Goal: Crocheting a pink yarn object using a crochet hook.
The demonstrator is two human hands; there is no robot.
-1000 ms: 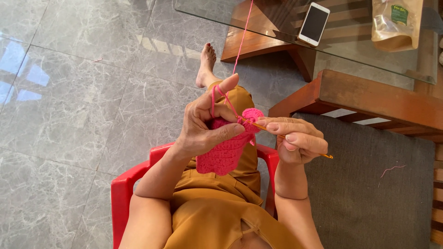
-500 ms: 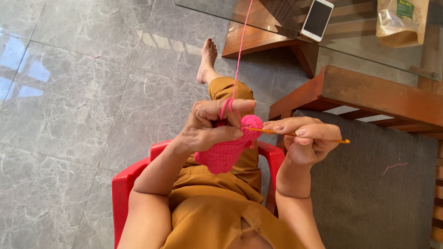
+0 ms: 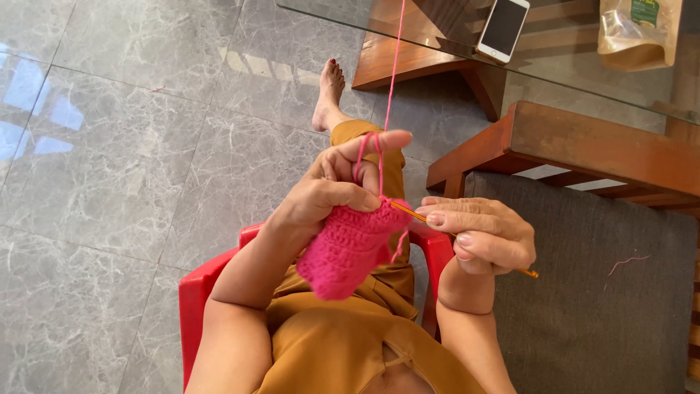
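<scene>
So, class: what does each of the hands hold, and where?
Left hand pinches the pink crochet piece at its top edge; right hand grips the hook mid-shaft.

A bright pink crocheted piece point(image 3: 348, 248) is hanging in front of the lap, a small, thick, ribbed patch with a rounded lower edge, its top edge being pinched near centre frame. A short loose tail is dangling from its right side. From its top, the pink yarn strand point(image 3: 394, 66) is running toward twelve o'clock, looping around a raised finger and then stretching taut and straight up out of frame. A slim golden crochet hook point(image 3: 415, 214) is lying slanted, its tip entering the piece's upper right corner, its shaft pointing toward four o'clock, where its orange end is showing.
</scene>
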